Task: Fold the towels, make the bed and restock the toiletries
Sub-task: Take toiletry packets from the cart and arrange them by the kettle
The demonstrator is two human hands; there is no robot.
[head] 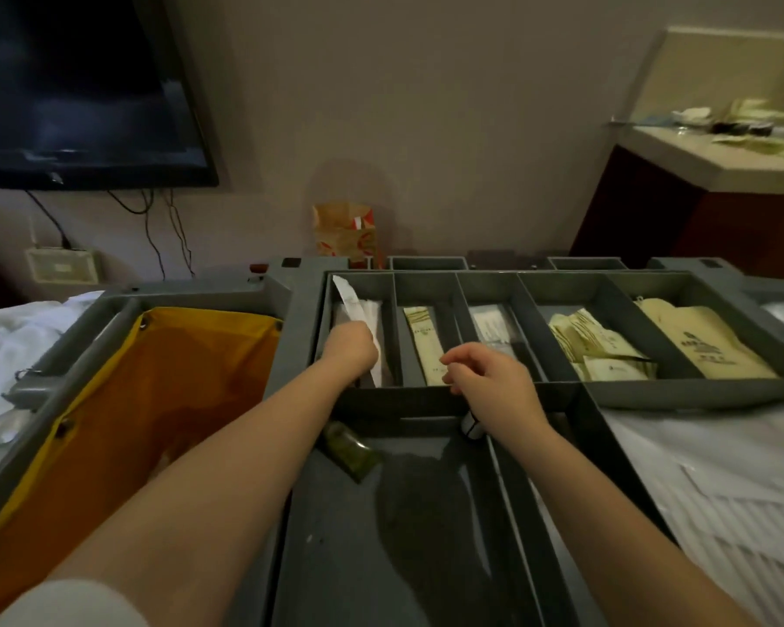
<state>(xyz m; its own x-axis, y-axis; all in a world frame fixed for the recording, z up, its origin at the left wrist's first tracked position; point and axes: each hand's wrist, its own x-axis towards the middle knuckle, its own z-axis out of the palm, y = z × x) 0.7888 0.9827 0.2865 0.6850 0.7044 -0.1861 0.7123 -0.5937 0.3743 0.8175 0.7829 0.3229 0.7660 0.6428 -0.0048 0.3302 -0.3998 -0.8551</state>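
A grey housekeeping cart's divided toiletry tray [557,393] lies in front of me. My left hand [351,348] grips a white sachet [351,300] in the leftmost compartment; the packet sticks up above my fist. My right hand [485,371] hovers over the tray's front rim with fingers loosely curled, holding nothing I can see. A cream packet [422,341] fills the second slot, clear-wrapped items [489,328] the third, small beige sachets [594,346] the fourth and larger beige bags [698,337] the fifth.
A yellow laundry bag [155,391] hangs open at the cart's left. White linen [14,341] lies beyond it. A green tube [351,452] rests in the lower bin. White plastic-wrapped stock [720,481] sits right. A counter [698,160] with toiletries stands at far right, a television [78,88] on the wall.
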